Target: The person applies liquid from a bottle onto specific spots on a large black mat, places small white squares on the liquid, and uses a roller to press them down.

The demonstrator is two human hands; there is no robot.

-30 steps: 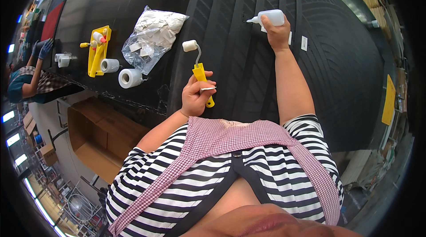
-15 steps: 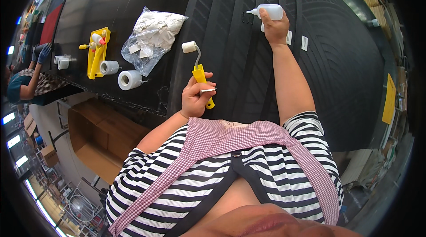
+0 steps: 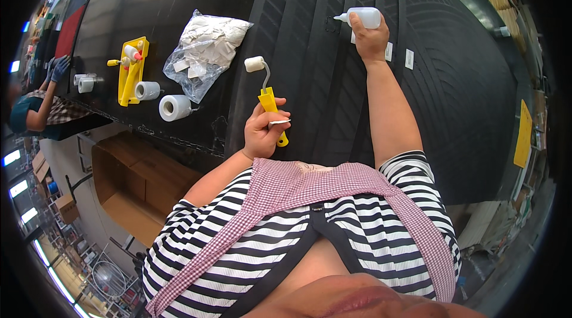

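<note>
My left hand (image 3: 262, 127) is closed round the yellow handle of a small paint roller (image 3: 267, 98), whose white sleeve points away from me. A thin white piece, seen edge-on, sticks out between my thumb and fingers (image 3: 280, 122). Farther off to the right, my right hand (image 3: 372, 39) grips a translucent white squeeze bottle (image 3: 365, 17), tipped on its side with the nozzle pointing left. The nozzle tip is close above a ridged black sheet (image 3: 301, 79), beside a thin dark line; contact cannot be made out. Small white labels (image 3: 409, 59) lie on the sheet near my right wrist.
A clear bag of white pieces (image 3: 211, 44) lies left of the roller. Film rolls (image 3: 174, 108) and a yellow tray (image 3: 132, 73) with another roller and a small bottle stand further left. A co-worker's gloved hands (image 3: 59, 69) are at the far left. A cardboard box (image 3: 137, 184) sits below the table edge.
My right hand and the bottle have shifted very slightly to the right and toward me. The dark line by the nozzle shows more. My left hand has barely moved.
</note>
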